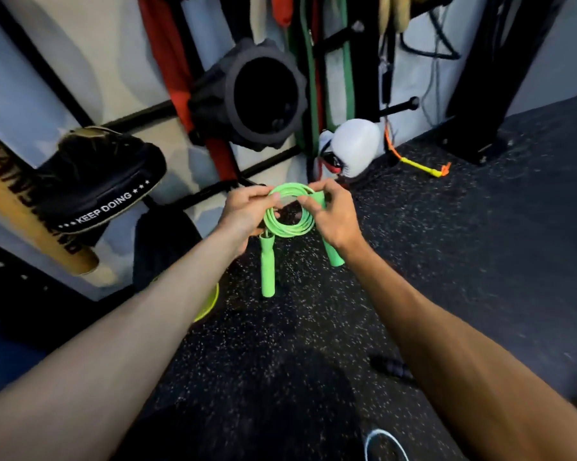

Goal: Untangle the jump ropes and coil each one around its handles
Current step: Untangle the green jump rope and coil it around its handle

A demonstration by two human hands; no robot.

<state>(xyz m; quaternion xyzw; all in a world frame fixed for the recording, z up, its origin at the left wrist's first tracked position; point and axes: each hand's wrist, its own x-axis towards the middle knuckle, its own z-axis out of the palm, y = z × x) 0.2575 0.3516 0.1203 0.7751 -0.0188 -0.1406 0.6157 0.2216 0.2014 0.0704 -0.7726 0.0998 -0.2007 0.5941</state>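
Note:
A bright green jump rope is gathered into a round coil of several loops, held in the air above the floor. My left hand pinches the coil's left side, and one green handle hangs straight down below it. My right hand grips the coil's right side together with the second green handle, which sticks out below my palm. A yellow and orange rope lies on the floor by the wall. A black handle shows beside my right forearm.
A wall rack holds a black foam roller, red and green bands and a black focus pad. A white boxing glove hangs low on it. The floor is black speckled rubber, with a yellow disc under my left forearm.

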